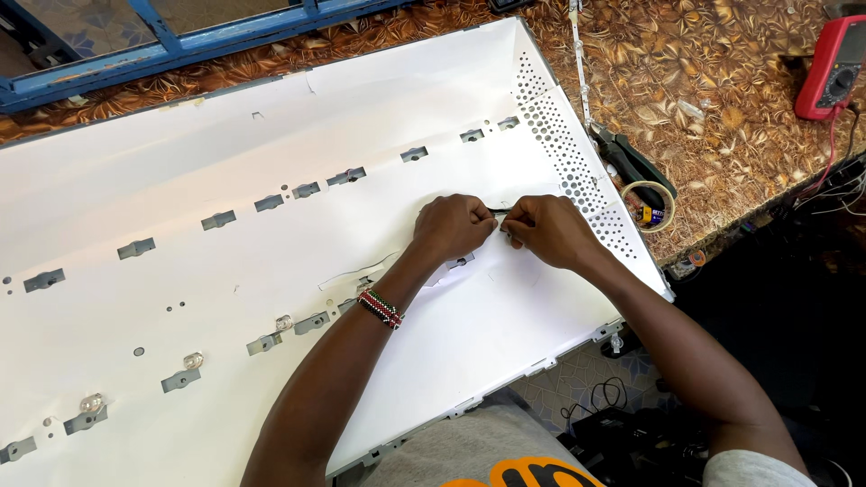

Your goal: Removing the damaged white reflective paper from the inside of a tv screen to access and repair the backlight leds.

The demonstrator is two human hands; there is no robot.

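A red multimeter (832, 68) is lying at the far right corner of the worktop (722, 117), which is carrying a brown leaf-patterned covering. Red and black leads (834, 153) are trailing from the meter over the edge. A roll of tape (649, 206) is resting beside dark-handled pliers (631, 158). A blue frame (180, 41) is running along the far side.

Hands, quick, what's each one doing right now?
Left hand: closed, pinching the thin black wire.
Right hand: closed, pinching the same wire over the white panel.
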